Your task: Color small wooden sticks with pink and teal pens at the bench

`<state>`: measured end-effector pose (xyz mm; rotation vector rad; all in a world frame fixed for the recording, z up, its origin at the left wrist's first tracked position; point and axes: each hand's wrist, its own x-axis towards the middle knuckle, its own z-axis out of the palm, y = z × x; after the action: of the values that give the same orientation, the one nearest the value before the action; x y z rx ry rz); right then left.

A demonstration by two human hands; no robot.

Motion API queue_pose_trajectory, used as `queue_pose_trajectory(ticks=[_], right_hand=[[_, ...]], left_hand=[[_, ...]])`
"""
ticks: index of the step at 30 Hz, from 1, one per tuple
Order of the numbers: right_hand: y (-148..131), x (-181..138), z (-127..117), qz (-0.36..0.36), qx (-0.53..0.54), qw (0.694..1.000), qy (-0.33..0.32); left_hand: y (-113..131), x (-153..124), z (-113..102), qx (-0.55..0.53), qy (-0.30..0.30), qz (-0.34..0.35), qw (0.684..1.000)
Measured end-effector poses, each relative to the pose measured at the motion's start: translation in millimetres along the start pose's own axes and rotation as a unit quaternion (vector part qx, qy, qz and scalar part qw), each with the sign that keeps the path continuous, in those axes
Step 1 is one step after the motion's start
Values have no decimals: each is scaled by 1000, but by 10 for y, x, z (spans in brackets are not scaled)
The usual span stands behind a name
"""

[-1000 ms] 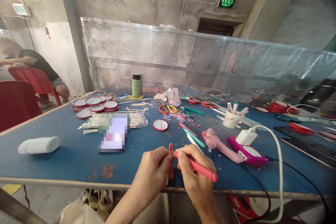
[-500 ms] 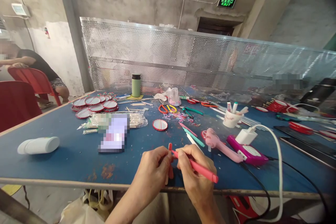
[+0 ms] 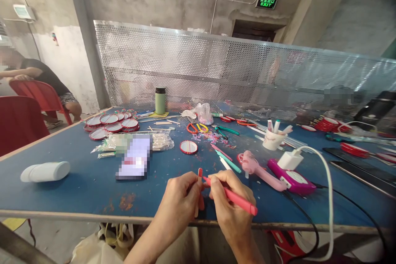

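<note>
My left hand (image 3: 180, 202) is closed on a thin wooden stick (image 3: 199, 181) with a red tip, held upright over the near edge of the blue table (image 3: 83, 177). My right hand (image 3: 227, 204) grips a red marker pen (image 3: 238, 200) like a pencil, its tip touching the stick near the top. Both hands meet close to the table's front edge.
On the table lie a blurred phone (image 3: 135, 161), a white tube (image 3: 46, 170), round red-rimmed mirrors (image 3: 109, 124), bagged sticks (image 3: 161, 140), scissors (image 3: 196, 128), a green flask (image 3: 160, 100), a pink glue gun (image 3: 260, 168), a charger with white cable (image 3: 321, 173) and a cup of pens (image 3: 274, 138). A person sits on a red chair (image 3: 43, 93) at far left.
The stick in my left hand has been raised slightly; the marker tip stays against it. Nothing else moved.
</note>
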<state>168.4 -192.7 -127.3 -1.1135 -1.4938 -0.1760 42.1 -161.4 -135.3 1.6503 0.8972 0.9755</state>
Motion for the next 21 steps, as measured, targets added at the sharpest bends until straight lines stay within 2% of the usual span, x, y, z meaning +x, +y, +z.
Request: queue_pose_trajectory(ticks=[8,14,21], right_hand=[[12,-7,3,-11,-1,1000,-14],[10,-34,-9,28,10,999,39],[68,-36,-16,33,65,997,-13]], left_hand=[[-22,5,13,-22,-4,-9,1000],[10,10,-42,-106,-54,-45,992],[24,13,-60,-112,-56,-41,991]])
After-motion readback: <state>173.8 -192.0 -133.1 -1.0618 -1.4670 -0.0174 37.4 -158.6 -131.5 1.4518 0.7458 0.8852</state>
